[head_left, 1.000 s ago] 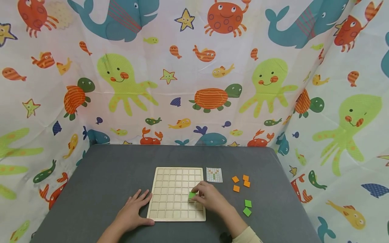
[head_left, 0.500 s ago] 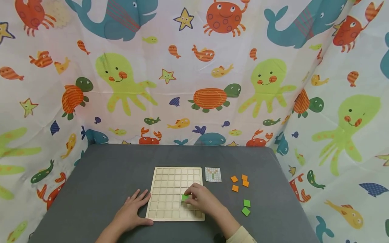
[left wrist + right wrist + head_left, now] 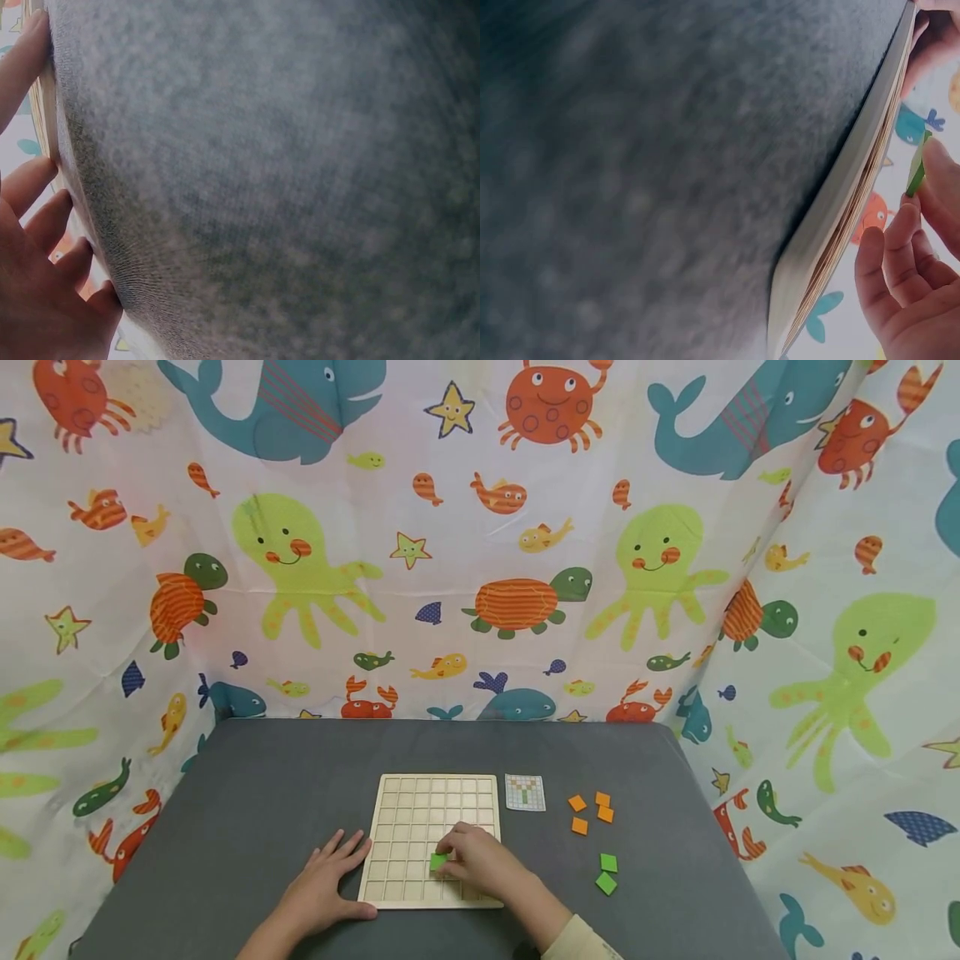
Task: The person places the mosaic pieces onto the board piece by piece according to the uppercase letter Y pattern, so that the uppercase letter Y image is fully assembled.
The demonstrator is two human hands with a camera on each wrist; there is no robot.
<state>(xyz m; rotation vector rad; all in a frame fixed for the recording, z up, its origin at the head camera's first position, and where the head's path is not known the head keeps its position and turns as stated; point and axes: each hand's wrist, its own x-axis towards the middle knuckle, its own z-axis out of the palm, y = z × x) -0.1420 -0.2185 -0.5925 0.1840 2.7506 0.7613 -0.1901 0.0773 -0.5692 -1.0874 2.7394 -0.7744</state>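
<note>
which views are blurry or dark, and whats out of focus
Head: fairly sharp, lines on the grid board distinct; left wrist: gray tabletop blurred, darkest at upper right; right wrist: same blur, darkest at upper left, green tile and fingers clearer.

In my head view I see the left hand (image 3: 324, 885) low and left of centre, fingers spread, thumb angled out to the right, the left forearm (image 3: 268, 935) slanting up from the bottom edge. I have the right hand (image 3: 478, 862) at lower centre, thumb and fingertips bent into a pinch pointing left; the right forearm (image 3: 536, 906) runs down into a pale sleeve (image 3: 577, 943).
</note>
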